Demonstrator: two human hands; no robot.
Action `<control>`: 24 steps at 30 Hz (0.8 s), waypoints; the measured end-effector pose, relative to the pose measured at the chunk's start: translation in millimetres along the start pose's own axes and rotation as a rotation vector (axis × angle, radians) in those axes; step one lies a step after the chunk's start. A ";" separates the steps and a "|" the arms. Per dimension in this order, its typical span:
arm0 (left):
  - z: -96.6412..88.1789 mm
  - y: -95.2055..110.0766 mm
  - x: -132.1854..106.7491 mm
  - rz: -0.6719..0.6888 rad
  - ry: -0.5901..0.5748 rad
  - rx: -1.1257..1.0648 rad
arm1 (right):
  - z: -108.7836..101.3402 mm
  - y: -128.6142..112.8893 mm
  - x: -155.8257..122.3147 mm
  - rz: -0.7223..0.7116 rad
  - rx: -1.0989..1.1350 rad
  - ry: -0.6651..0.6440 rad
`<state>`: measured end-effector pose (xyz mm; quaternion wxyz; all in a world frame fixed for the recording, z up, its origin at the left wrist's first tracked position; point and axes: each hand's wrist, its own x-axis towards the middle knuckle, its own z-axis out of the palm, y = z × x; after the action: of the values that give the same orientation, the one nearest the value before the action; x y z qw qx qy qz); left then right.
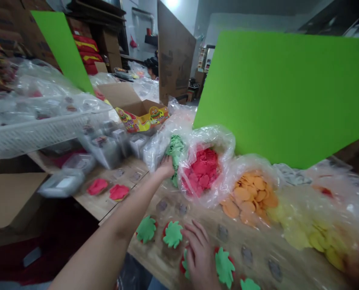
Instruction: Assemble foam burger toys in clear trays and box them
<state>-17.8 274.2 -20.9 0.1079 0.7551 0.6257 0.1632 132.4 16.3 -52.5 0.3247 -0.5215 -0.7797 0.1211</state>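
Note:
My left hand [166, 166] reaches across to a clear plastic bag of green foam leaf-shaped pieces [176, 145]. Its fingers look extended against the pieces, though their undersides are hidden. My right hand [199, 251] is low over the table, fingers stretched and slightly apart, partly covering a green leaf piece [185, 264]. Along the near edge runs a row of green pieces on red layers, among them a left one [146, 229], a second [173, 234] and one right of my hand [224, 266]. Another is cut off at the bottom [249, 284].
Beside the green bag are bags of red pieces [205, 167], orange discs [248, 197] and yellow discs [318, 237]. Two red-topped stacks [119, 192] lie left. Clear boxes [63, 182], a white basket [46, 131], a printed carton [143, 117] and a large green board [285, 92] surround the table.

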 end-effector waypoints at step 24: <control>-10.5 14.6 32.5 -0.212 0.203 -0.050 | -10.7 40.2 -15.1 -0.143 0.045 0.168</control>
<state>-3.2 302.8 -2.3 0.0795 0.6615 0.7054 0.2417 172.4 18.4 -71.3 0.4082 -0.4655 -0.7821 0.0709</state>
